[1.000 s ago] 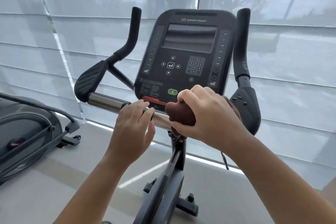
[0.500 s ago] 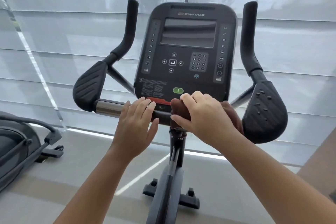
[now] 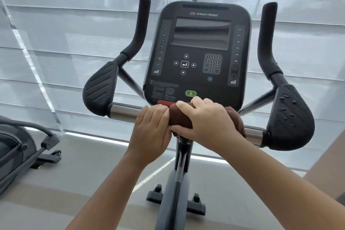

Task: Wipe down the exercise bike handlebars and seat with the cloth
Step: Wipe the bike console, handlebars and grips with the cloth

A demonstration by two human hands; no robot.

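Observation:
The exercise bike's handlebar [image 3: 123, 111] is a chrome crossbar with black elbow pads [image 3: 101, 87] and upright black grips at both ends. A dark red-brown cloth [image 3: 179, 118] is wrapped over the middle of the bar, below the console [image 3: 197, 52]. My right hand [image 3: 207, 121] grips the cloth around the bar. My left hand [image 3: 152, 132] curls over the bar just left of the cloth, touching it. The seat is out of view.
The right elbow pad [image 3: 291, 117] and right upright grip [image 3: 267, 39] stand close to my right arm. Another exercise machine [image 3: 22, 147] sits on the floor at the left. A shaded window fills the background. The bike's post and base feet [image 3: 175, 198] are below.
The view has swung so the bike sits centred and the right pad shows fully. My left hand has slid right along the bar up against the cloth. My right hand stays on the cloth.

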